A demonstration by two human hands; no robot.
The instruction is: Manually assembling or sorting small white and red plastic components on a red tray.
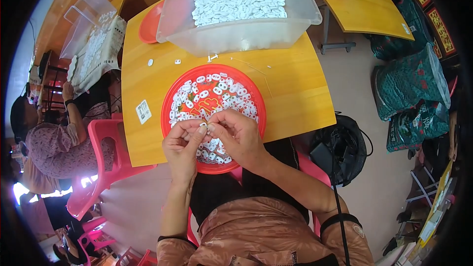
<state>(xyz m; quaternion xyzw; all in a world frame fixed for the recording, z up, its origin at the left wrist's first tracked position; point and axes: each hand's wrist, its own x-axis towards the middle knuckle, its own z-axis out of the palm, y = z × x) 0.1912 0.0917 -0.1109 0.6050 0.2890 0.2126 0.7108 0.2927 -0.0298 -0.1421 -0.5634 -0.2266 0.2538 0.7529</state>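
My left hand (183,143) and my right hand (237,133) meet over the near half of a round red tray (165,99). Between the fingertips of both hands is a small white plastic piece (203,124), mostly covered by the fingers. Thumb and forefinger are pinched together on each hand. Many small white oval plastic pieces (238,99), several showing two holes, lie spread around the tray. The tray's patterned bottom shows in its middle.
A translucent bin (221,42) full of white pieces (239,2) stands at the table's far side, beside a red dish (149,27). A label (143,112) lies left. A black bag (340,150) is at right. Another person (64,143) sits at left near a pink chair (101,167).
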